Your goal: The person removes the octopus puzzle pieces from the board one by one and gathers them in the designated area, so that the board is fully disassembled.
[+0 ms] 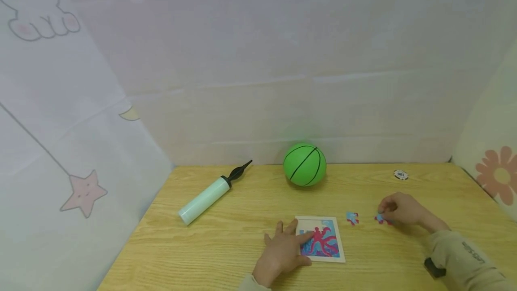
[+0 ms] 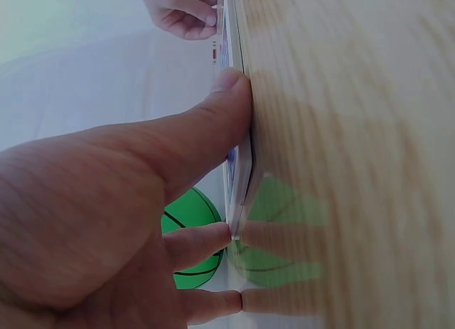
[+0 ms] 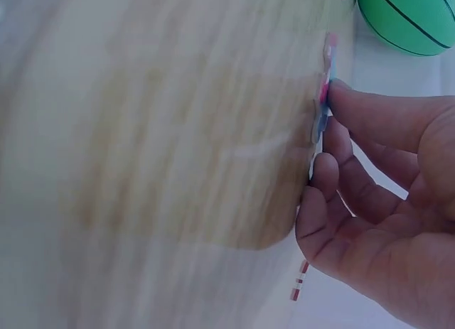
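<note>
A jigsaw puzzle in a pale square tray [image 1: 341, 255] shows a pink octopus on blue; bare tray shows at its upper left. My left hand [image 1: 282, 250] lies over the tray's left side, fingers spread, index finger reaching onto the picture. In the left wrist view the thumb [image 2: 213, 116] touches the tray's edge. Right of the tray lies a loose blue-and-pink puzzle piece [image 1: 352, 217]. Farther right, my right hand [image 1: 405, 210] pinches another puzzle piece [image 1: 379, 217] at table level. In the right wrist view the thumb [image 3: 384, 116] presses against it, other fingers curled beside it.
Behind the tray sits a green ball [image 1: 304, 165] with black lines, near the back wall. A pale green hand pump [image 1: 205, 200] with a black nozzle lies to the left. A poker chip [image 1: 400, 174] is at the back right of the wooden table [image 1: 194, 255].
</note>
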`<state>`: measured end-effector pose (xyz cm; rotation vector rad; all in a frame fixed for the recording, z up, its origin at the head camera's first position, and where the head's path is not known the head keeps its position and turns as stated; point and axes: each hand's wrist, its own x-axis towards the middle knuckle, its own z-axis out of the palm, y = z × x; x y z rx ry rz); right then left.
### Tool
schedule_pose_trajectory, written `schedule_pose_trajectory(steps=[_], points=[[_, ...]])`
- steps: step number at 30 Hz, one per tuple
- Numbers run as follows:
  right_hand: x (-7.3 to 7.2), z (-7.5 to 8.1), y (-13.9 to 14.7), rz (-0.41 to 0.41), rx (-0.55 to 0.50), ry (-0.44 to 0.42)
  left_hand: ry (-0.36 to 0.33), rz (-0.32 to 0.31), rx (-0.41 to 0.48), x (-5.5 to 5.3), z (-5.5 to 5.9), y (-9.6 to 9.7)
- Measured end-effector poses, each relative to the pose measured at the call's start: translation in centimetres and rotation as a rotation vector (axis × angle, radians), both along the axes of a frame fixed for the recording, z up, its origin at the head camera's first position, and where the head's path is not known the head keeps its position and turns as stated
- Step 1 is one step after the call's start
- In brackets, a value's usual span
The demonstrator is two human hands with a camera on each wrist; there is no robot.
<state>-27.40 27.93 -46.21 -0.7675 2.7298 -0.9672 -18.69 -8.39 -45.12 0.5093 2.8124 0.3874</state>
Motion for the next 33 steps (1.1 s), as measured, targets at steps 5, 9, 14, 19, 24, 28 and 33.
schedule_pose_trajectory(steps=[5,9,14,19,24,28,33], points=[[0.2,-0.3,0.2,-0.091,0.010,0.030,0.007,0.002,0.022,0.0,0.0,0.2],[0.4,-0.3,0.2,-0.205,0.017,0.052,0.005,0.007,0.056,0.0,0.0,0.2],[0.6,0.1,-0.5,-0.285,0.026,0.104,-0.007,0.018,0.079,0.0,0.0,0.0],[1.3,1.4,-2.6,-0.269,-0.023,0.180,-0.026,0.021,0.069,-0.1,0.1,-0.3],[2.0,2.0,-5.3,-0.215,-0.108,0.147,-0.021,-0.004,0.080,0.0,0.1,-0.2],[1.9,1.9,-7.4,-0.162,-0.156,0.100,0.008,-0.035,0.080,0.0,0.0,-0.1],[1.3,1.5,-9.7,-0.067,-0.202,0.073,0.016,-0.044,0.059,-0.1,-0.1,0.1]])
